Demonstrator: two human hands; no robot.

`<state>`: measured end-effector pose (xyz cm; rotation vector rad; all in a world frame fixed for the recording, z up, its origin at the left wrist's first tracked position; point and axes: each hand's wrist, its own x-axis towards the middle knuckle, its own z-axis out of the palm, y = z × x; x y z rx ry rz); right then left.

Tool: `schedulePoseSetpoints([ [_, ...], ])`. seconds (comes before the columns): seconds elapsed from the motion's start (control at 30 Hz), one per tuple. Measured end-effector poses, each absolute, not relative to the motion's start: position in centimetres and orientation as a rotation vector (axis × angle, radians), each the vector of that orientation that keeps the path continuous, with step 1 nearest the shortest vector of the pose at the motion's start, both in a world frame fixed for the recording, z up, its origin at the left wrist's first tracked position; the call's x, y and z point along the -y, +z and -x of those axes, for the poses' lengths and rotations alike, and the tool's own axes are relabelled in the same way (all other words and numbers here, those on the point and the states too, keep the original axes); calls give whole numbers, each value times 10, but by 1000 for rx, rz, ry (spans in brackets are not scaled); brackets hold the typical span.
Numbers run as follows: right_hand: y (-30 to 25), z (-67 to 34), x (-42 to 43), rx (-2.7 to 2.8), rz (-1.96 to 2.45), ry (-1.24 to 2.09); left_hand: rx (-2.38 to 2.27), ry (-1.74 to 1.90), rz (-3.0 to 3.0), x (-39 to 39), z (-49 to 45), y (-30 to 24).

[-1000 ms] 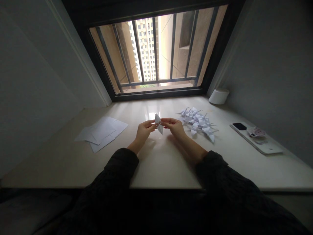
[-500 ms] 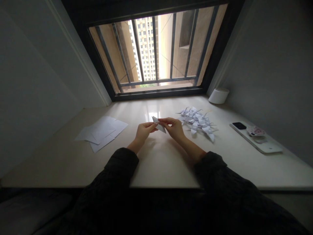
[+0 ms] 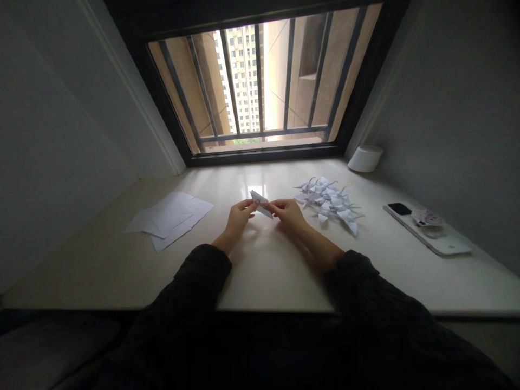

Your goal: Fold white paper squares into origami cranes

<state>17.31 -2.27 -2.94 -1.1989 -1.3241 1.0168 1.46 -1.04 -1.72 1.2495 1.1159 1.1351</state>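
Note:
A small folded piece of white paper is held tilted between my two hands, above the pale tabletop. My left hand pinches its left side between thumb and fingers. On the opposite side my right hand grips the paper with thumb and forefinger. Close by to the right lies a heap of folded white paper cranes, apart from the right hand. Several loose white paper sheets overlap at the left.
A white phone with a round grip on its back lies at the right. In the back right corner stands a white cylinder-like object. A dark-framed window with bars is behind the table; walls rise on both sides.
The folded paper has turned slightly, and the right hand's fingers have shifted lower along its right side. The view has moved a little; the other things lie as before.

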Motion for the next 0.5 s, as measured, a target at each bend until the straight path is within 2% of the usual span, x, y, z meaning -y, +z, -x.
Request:
schedulePoseSetpoints([
  [0.5,-26,-165,28,1333,1148,1103,-1123,1283,-1283,17,-21,-12],
])
